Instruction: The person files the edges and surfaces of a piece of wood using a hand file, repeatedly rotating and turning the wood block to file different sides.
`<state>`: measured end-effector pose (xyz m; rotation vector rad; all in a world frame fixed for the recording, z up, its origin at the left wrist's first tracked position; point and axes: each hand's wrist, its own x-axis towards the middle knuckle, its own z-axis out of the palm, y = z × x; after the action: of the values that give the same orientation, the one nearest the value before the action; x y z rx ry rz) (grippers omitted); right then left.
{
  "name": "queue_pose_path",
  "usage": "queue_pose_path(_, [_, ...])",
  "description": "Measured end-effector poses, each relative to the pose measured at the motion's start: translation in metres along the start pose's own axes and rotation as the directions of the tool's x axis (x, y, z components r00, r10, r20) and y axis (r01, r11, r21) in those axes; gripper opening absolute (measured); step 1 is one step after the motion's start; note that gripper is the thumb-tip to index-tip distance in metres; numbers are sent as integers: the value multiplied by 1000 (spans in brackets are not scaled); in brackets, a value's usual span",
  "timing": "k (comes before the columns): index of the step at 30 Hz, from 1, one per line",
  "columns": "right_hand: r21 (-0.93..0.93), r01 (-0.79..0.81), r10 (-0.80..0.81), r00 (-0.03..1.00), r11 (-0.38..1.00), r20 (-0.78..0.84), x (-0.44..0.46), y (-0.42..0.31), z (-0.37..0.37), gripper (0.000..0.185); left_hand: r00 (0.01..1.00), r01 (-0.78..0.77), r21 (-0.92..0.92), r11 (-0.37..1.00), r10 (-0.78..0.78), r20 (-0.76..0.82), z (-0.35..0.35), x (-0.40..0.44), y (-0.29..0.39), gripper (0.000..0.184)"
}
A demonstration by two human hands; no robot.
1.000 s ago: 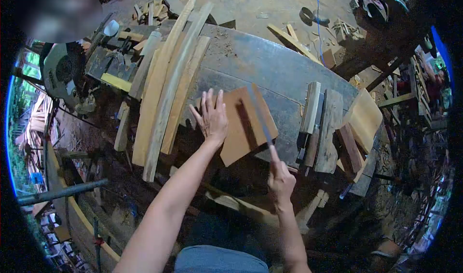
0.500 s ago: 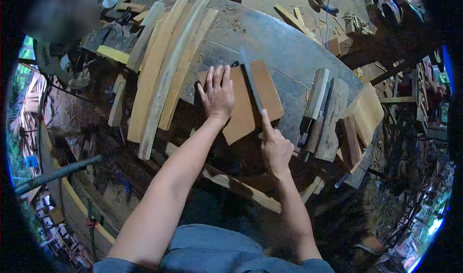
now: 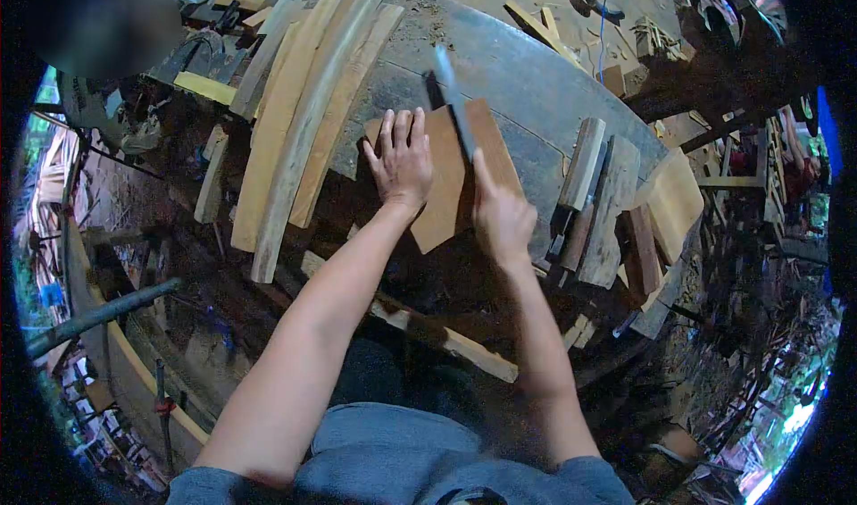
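Observation:
A brown, angular flat board (image 3: 444, 203) lies on the dark tabletop (image 3: 527, 103). My left hand (image 3: 403, 167) rests flat on the board's left part, fingers stretched out and pointing away from me. Over the board's right part, my right hand (image 3: 503, 217) is wrapped round the near end of a long, thin metal tool (image 3: 453, 94), its index finger laid along it. The tool's far end reaches past the board's far edge and is blurred. Its handle is hidden in my fist. A dark shadow falls across the board beside the tool.
Long pale wood strips (image 3: 308, 125) lie left of the board. At the right are several shorter wood pieces (image 3: 611, 210) and a curved pale piece (image 3: 671, 203). A metal bar (image 3: 103, 317) juts in at the lower left. A narrow plank (image 3: 455, 346) lies below the table edge.
My right hand and the tool have moved away from me across the board. My left hand stays on the board. The whole view has shifted.

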<state>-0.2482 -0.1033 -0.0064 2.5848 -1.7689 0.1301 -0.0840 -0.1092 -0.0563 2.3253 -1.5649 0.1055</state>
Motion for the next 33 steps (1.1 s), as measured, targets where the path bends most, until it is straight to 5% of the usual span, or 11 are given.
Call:
queue_pose_path(5, [88,-47,63,981,995,-184,41,-1,8,56,1000,4,17,1000,-4,5,1,0,4,47])
queue_pose_path(7, [24,-27,30,986,999,-163,8,-8,1,56,998,25,-26,999,-24,53,0,0,2,48])
queue_pose_path(9, [58,22,-23,999,998,26,-19,-14,1,56,998,27,-14,1000,-26,55,-3,2,2,48])
queue_pose_path(17, [119,-75,86,992,990,-93,50,-9,12,55,1000,-2,14,1000,2,29,-3,-1,3,48])
queue_pose_path(21, [106,-41,24,987,994,158,-8,-14,-4,54,999,25,14,1000,-26,48,-4,-1,0,48])
queue_pose_path(24, [116,-60,64,998,991,-27,29,-6,5,53,999,1,25,1000,-3,44,-3,2,3,47])
queue_pose_path(27, [113,-130,129,992,985,13,64,-7,8,54,999,6,7,1000,-7,45,-3,1,2,47])
queue_pose_path(33, [46,-52,51,998,998,24,-13,1,-6,52,999,-2,5,1000,1,45,-3,1,-2,48])
